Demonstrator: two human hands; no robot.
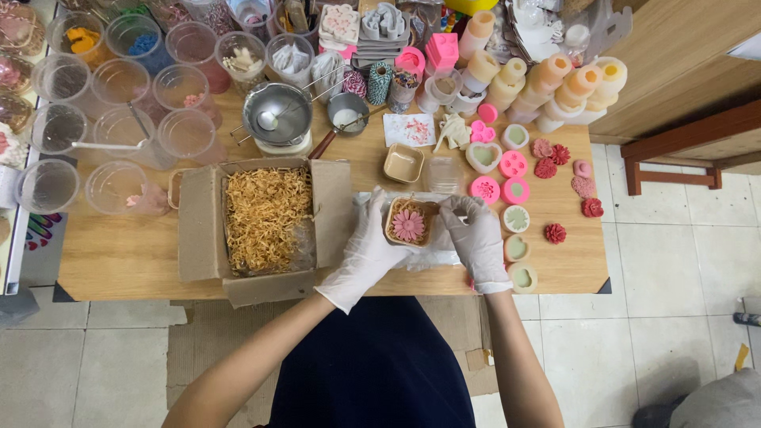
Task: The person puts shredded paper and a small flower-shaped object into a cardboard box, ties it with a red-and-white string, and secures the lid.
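A small brown paper tray [394, 235] holds a pink flower-shaped piece [408, 225] on straw filling, near the table's front edge. My left hand [369, 252], in a white glove, grips the tray's left side. The gloved right hand [476, 236] pinches the tray's right rim with its fingertips. Under both hands lies a clear plastic sheet [444, 255]. An open cardboard box [198, 222] full of tan shredded straw [265, 218] sits just left of my left hand.
Pink silicone moulds [485, 189], heart and round pieces [516, 248] and red flowers [555, 233] lie to the right. Another empty paper tray [403, 164], a metal bowl on a scale [276, 112], clear plastic cups [119, 127] and stacked candles [579, 87] crowd the back. A wooden table [119, 261] bears all.
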